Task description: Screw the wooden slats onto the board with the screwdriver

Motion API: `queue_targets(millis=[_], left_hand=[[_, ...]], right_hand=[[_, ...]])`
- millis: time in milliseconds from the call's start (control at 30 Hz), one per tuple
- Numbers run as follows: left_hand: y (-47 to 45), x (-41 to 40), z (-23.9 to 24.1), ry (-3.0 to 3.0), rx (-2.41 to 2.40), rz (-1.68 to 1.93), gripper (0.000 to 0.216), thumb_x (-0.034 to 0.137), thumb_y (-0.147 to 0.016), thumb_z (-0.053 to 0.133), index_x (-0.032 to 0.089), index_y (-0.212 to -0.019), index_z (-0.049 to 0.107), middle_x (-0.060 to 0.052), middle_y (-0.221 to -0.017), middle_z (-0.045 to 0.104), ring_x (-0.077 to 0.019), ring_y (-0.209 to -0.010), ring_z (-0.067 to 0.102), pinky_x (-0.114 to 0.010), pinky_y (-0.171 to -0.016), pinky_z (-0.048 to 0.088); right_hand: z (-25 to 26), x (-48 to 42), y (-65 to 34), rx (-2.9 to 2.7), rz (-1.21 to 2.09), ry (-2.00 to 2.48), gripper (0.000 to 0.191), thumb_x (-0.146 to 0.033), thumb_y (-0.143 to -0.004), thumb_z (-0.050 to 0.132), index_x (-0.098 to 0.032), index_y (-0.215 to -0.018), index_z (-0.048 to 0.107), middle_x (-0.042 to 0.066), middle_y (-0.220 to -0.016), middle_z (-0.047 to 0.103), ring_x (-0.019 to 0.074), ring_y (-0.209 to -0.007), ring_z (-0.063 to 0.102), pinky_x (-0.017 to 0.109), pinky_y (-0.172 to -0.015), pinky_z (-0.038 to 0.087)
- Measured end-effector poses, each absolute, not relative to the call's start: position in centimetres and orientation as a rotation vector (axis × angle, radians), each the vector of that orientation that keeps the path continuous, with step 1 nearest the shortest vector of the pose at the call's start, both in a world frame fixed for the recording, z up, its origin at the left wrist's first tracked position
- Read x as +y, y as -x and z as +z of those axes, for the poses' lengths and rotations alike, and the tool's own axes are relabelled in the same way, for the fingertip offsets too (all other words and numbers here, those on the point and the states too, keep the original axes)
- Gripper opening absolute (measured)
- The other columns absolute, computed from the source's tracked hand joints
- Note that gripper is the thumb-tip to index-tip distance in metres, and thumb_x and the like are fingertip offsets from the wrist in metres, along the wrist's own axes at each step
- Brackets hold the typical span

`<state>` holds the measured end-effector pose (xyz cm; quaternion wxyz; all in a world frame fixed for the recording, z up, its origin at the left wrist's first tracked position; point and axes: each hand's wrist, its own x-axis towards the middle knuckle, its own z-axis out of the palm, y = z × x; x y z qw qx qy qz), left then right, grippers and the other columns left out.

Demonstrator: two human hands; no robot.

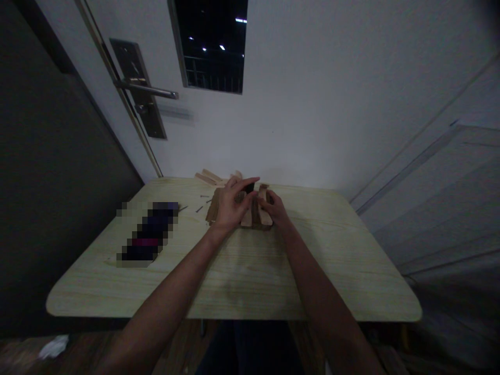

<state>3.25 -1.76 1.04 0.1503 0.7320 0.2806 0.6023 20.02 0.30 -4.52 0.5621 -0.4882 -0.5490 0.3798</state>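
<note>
Apparently, a wood strip (265, 217) on the right of the cardboard (213, 207) is being positioned: the right hand (277, 208) bunches narrowly at it; the left hand (231, 205), thumb and forefinger apart, arches over the cardboard. I cannot tell if either grips; steadiness seems called for.

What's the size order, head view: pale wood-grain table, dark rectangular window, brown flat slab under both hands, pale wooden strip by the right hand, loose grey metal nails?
1. Table
2. Window
3. Slab, partly hidden
4. Strip
5. Nails, roughly alike
</note>
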Motion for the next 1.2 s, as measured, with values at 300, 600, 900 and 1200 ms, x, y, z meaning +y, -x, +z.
queue_targets(millis=[300, 600, 900, 1200], left_hand=[[-2.87, -2.29, 1.83, -2.162, 0.636, 1.575, 0.028, 0.033, -0.1, 0.053, 0.025, -0.124, 0.066, -0.008, -0.115, 0.073, -0.0189, -0.104, 0.068, -0.039, -0.097, 0.055], [-3.3, -1.61, 1.29, -2.134, 0.825, 1.81, 0.017, 0.028, -0.086, 0.075, 0.026, -0.103, 0.072, -0.003, -0.101, 0.059, -0.0164, -0.097, 0.061, -0.031, -0.084, 0.056], [-3.13, -1.88, 1.04, -2.005, 0.793, 1.734, 0.031, 0.024, -0.093, 0.063, 0.025, -0.124, 0.062, -0.006, -0.11, 0.067, -0.0169, -0.099, 0.066, -0.032, -0.088, 0.058], [-2.7, -2.07, 1.65, -2.044, 0.651, 1.566, 0.025, 0.028, -0.099, 0.053, 0.024, -0.122, 0.063, -0.009, -0.124, 0.068, -0.0205, -0.115, 0.065, -0.04, -0.101, 0.055]], right_hand=[[-4.85, 0.54, -20.17, -1.294, 0.879, 1.147, 0.046, -0.054, -0.064, 0.074, -0.022, -0.095, 0.063, 0.003, -0.088, 0.067, 0.0188, -0.076, 0.059, 0.035, -0.073, 0.049], [-4.96, 0.63, -20.24, -1.307, 0.867, 1.146, 0.043, -0.053, -0.066, 0.073, -0.021, -0.094, 0.064, 0.004, -0.088, 0.067, 0.0197, -0.077, 0.061, 0.036, -0.074, 0.052], [-4.89, 0.46, -20.19, -1.3, 0.878, 1.153, 0.043, -0.053, -0.068, 0.074, -0.022, -0.096, 0.064, 0.004, -0.089, 0.069, 0.0193, -0.077, 0.063, 0.036, -0.073, 0.054], [-4.83, 0.27, -20.19, -1.306, 0.874, 1.141, 0.042, -0.053, -0.068, 0.074, -0.022, -0.095, 0.064, 0.004, -0.09, 0.07, 0.0193, -0.078, 0.063, 0.035, -0.073, 0.054]])
